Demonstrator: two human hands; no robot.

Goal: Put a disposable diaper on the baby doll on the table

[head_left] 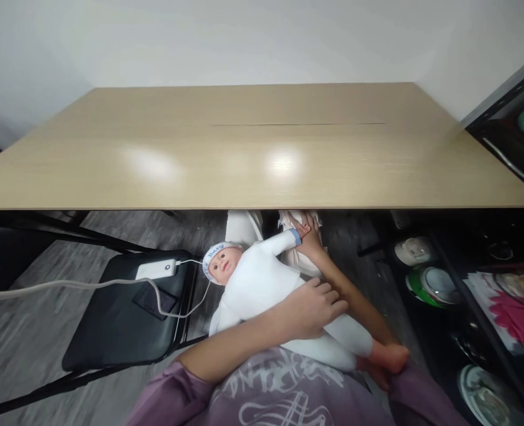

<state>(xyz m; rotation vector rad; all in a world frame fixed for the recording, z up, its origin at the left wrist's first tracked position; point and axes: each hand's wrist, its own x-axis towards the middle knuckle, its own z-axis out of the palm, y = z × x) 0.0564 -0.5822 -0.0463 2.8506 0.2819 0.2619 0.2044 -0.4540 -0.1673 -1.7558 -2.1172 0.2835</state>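
A baby doll (262, 278) in a white suit and a cap with blue lettering lies across the seated person's lap, just below the near edge of the pale wooden surface (253, 148), its head to the left and its bare feet to the right. The left hand (313, 307) rests on the doll's middle with the fingers curled down over the white suit, holding it against the lap. The right hand (311, 236) reaches forward under the surface's edge and meets the doll's raised arm at its blue cuff, beside a bunched white cloth (294, 259); the fingers are partly hidden there, so it appears to touch the doll's hand, but whether it is closed on it cannot be told. To the left stands a black chair (111, 325) carrying a white power bank (156, 269), its cable (67, 285) trailing off to the left, and a dark phone (149, 300). To the right a black shelf (466, 296) holds a green bowl (426, 287) and a pink cloth (519, 322)
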